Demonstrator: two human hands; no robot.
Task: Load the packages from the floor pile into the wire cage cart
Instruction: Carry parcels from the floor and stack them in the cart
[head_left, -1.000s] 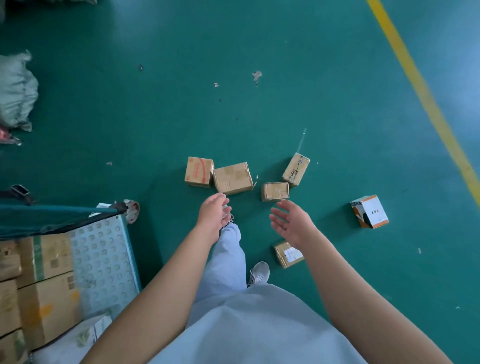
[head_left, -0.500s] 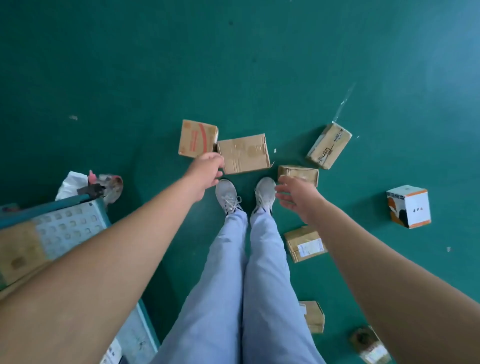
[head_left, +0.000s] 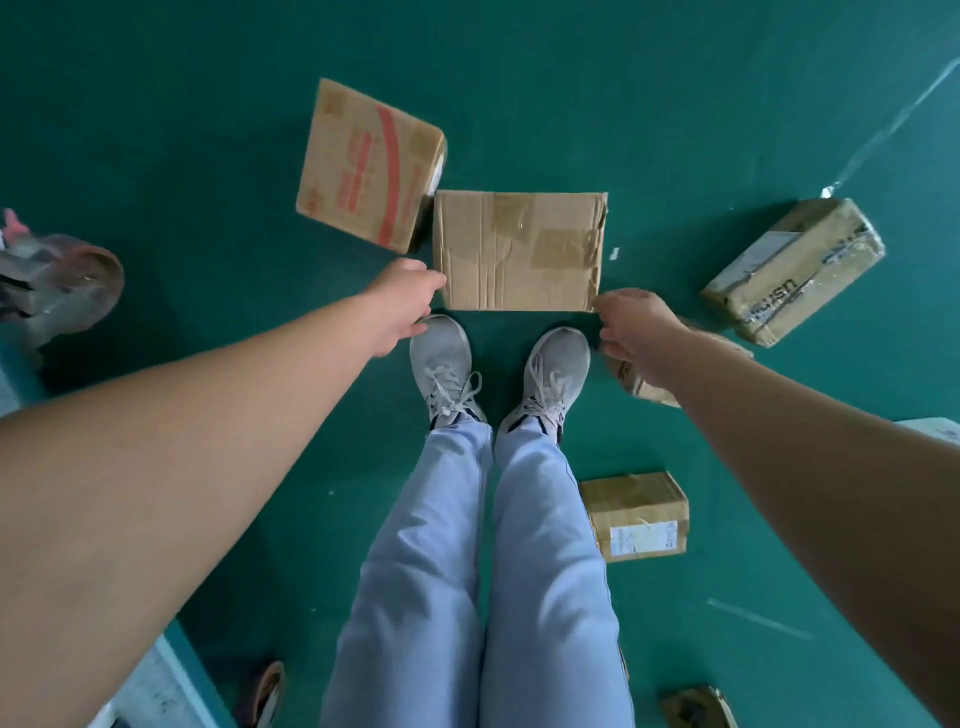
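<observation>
Cardboard is the whole job here: a plain box (head_left: 519, 249) lies flat on the green floor (head_left: 208, 156) just ahead of the shoes (head_left: 441, 358), and both hands are down at its near corners. The left hand (head_left: 402, 306) sits at the near-left corner with fingers curled downward, touching or almost touching the edge. The right hand (head_left: 636, 327) hovers at the near-right corner, fingers bent loosely and holding nothing; neither hand grips the box yet, as far as I can judge.

A red-printed box (head_left: 363, 166) leans against the plain box's far-left corner, so lifting could drag or topple it. The top flaps look creased and patched with tape, and a grip by the corners alone might let the box sag or slip. More boxes lie around the feet, a taped one (head_left: 792, 270) to the right and a labelled one (head_left: 636, 517) beside the right leg, easy to trip on when turning.

Fingertips of both hands are hidden from above, so contact is uncertain. Another box is mostly covered by the right wrist. Of the cart (head_left: 161, 686), only a corner and a wheel (head_left: 67, 291) show at the left.
</observation>
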